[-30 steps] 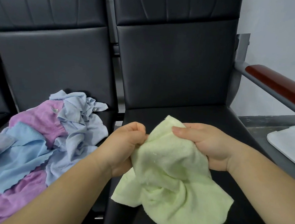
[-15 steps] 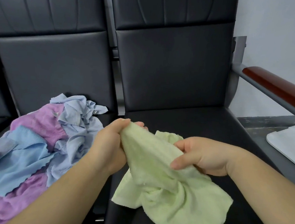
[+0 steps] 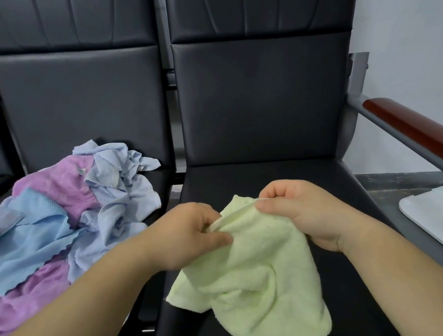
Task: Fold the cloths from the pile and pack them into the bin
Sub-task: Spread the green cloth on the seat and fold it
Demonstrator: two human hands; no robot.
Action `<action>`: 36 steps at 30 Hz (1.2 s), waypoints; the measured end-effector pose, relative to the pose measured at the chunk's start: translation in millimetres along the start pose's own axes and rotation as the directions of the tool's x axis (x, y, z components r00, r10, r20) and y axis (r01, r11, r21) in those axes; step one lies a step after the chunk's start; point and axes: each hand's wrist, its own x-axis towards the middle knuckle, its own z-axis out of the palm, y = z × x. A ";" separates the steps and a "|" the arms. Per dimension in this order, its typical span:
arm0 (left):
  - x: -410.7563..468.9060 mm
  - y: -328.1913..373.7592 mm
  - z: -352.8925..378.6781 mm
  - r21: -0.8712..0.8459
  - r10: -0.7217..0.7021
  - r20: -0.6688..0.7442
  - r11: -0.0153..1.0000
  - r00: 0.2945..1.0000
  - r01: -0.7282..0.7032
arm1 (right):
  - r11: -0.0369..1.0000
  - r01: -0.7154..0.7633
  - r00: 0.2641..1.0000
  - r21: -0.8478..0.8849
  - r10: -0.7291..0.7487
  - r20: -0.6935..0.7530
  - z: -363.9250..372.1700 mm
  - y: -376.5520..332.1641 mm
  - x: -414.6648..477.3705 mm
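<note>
Two black padded seats filled the view, the left seat (image 3: pixel 75 98) at 10 o'clock, the right seat (image 3: pixel 260 104) at 12. The pile of cloths (image 3: pixel 53 207) – purple, blue, pale blue, all crumpled – lay on the left seat at 8 o'clock. The green cloth (image 3: pixel 259 277) was at 5 o'clock, lower part bunched on the right seat's pan, upper edge lifted. A red-brown armrest (image 3: pixel 416 132) ran at 3 o'clock; a white flat object (image 3: pixel 436 219) sat below it, cut off by the frame – could not tell what it was. The right hand (image 3: pixel 304 211) pinched the cloth's top edge, fingers curled. The left hand (image 3: pixel 186 236) pinched the same edge at its 8 o'clock, close beside.
</note>
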 end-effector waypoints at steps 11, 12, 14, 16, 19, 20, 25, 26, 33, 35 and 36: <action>1.9 -0.2 -10.1 -0.225 -0.008 -0.242 0.973 0.970 -0.048 | 0.931 -0.122 0.989 -0.344 0.144 0.037 0.7 -5.4 -11.4; 0.9 0.2 -12.0 -0.283 -0.001 -0.159 0.958 0.987 -0.044 | 0.979 -0.108 0.994 -0.173 0.108 -0.009 -0.8 -6.5 -9.8; -3.3 0.3 -13.3 -0.188 -0.014 0.065 0.982 0.998 0.026 | 0.991 -0.066 0.994 0.114 0.075 -0.078 -5.3 -9.7 -8.5; -4.4 -4.4 -10.0 0.078 -0.040 0.137 0.996 0.990 0.030 | 0.990 -0.052 0.998 0.134 0.054 -0.016 -7.1 -16.2 -12.5; -2.6 -9.3 -6.8 -0.024 -0.001 -0.026 1.000 1.000 0.000 | 0.921 -0.077 0.977 -0.381 0.146 0.156 -3.9 -14.5 -18.9; -2.2 -10.0 -6.8 -0.131 -0.009 -0.080 0.991 0.997 -0.002 | 0.824 -0.084 0.964 -0.560 0.210 0.165 -0.5 -9.8 -19.0; -4.9 2.5 -12.4 -0.335 -0.006 -0.216 0.940 0.976 -0.069 | 0.880 -0.147 0.985 -0.451 0.173 0.016 3.8 2.5 -7.7; -5.6 4.3 -15.1 -0.305 0.003 -0.179 0.951 0.984 -0.059 | 0.949 -0.140 0.990 -0.282 0.142 -0.012 1.3 1.6 -6.4; -7.5 -7.4 -15.0 -0.220 -0.063 -0.068 0.974 0.996 0.047 | 0.990 -0.004 0.979 0.142 -0.025 0.204 3.1 -10.1 -14.1; -8.6 -4.7 -15.6 -0.404 -0.102 -0.148 0.914 0.984 0.034 | 0.962 0.009 0.970 -0.274 0.058 0.236 6.5 -2.3 -11.1; -8.8 -2.9 -17.1 -0.471 -0.107 -0.171 0.882 0.979 0.014 | 0.869 0.005 0.976 -0.494 0.104 0.193 8.2 2.9 -7.2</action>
